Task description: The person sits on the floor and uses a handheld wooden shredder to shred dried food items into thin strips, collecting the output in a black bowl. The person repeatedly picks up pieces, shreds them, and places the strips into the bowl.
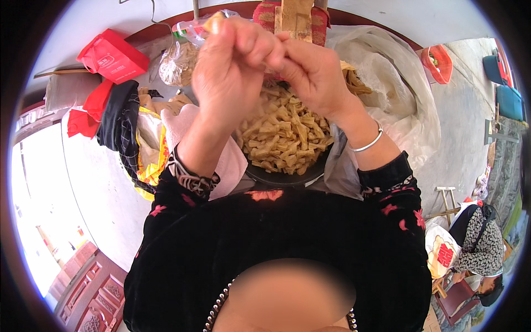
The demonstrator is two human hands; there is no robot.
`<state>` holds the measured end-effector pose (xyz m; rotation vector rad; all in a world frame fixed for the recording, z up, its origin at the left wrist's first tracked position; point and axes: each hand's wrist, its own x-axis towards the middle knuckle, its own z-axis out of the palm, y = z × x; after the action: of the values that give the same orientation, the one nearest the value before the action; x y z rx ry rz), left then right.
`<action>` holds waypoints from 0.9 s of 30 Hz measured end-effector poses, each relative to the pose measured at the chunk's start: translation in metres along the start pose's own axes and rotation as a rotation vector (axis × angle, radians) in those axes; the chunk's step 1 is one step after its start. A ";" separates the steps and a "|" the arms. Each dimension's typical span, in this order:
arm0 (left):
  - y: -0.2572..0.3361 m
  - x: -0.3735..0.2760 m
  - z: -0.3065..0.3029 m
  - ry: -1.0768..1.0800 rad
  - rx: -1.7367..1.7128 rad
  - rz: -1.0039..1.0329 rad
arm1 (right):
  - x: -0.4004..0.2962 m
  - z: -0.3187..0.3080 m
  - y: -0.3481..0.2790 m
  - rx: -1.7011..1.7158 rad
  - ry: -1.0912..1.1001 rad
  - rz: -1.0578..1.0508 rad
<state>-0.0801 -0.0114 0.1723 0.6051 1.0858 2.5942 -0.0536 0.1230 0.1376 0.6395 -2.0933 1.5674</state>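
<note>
My left hand is raised above the basin, with a pale yellow strip, apparently tofu skin, pinched at its thumb and fingertip. My right hand meets it, thumb and fingers bent together against the left fingers; whatever lies between them is hidden. Below both hands, a heap of knotted yellow-brown pieces like tofu skin knots fills a dark round basin. Longer strips of similar colour lie to the right of the heap, in a large translucent plastic bag. The hands' inner sides are partly blurred.
A wooden block stands on red patterned cloth ahead. Leftward are a tied clear bag, a pink towel, a red bag and a yellow-edged sack. At right are a red basket and another person bending.
</note>
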 end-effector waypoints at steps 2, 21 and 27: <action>0.024 -0.004 -0.004 -0.170 -0.043 0.083 | 0.003 -0.006 -0.011 -0.162 -0.024 -0.131; 0.034 -0.013 -0.007 0.148 0.887 0.772 | 0.004 -0.014 -0.045 1.243 -0.332 0.742; -0.015 -0.005 -0.015 -0.113 1.042 0.700 | -0.008 -0.012 -0.030 0.536 -0.140 0.597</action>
<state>-0.0816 -0.0129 0.1504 1.5385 2.5331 2.1870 -0.0281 0.1276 0.1590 0.2937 -2.0772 2.5289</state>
